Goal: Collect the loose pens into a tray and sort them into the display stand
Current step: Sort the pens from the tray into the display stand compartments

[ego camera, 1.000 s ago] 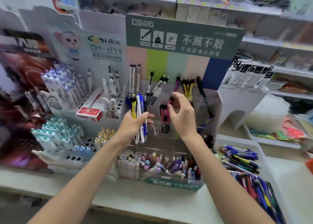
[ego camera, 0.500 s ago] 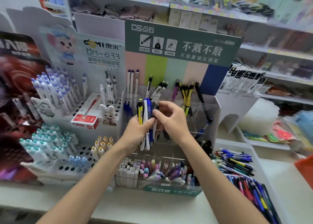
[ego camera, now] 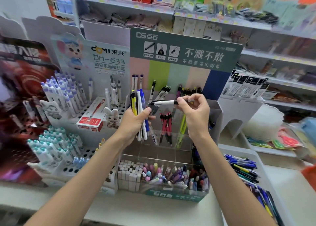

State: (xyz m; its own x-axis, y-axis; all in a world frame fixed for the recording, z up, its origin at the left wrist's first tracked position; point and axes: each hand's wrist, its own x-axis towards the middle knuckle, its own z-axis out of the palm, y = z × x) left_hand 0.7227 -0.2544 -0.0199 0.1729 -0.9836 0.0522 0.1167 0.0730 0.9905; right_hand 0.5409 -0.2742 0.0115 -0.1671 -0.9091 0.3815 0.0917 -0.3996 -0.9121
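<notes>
Two things are held before the display stand [ego camera: 172, 194]: the left hand [ego camera: 135, 123] grips an upright bundle of pens [ego camera: 140, 111], and the right hand [ego camera: 195, 113] pinches one white pen [ego camera: 164, 103] level. Loose pens [ego camera: 242, 167] fill the tray [ego camera: 239, 151] right of the stand.

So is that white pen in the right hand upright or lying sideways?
Sideways: the right hand pinches the white pen level, tip pointing right.

I stand in a bright shop at a white counter [ego camera: 153, 210]. Behind it, long white shelves [ego camera: 213, 18] run across, full of folded cloths [ego camera: 136, 21] and small boxes [ego camera: 193, 29]. On my left is a dark red poster [ego camera: 20, 82], with a plain white wall [ego camera: 20, 1] above it.
</notes>
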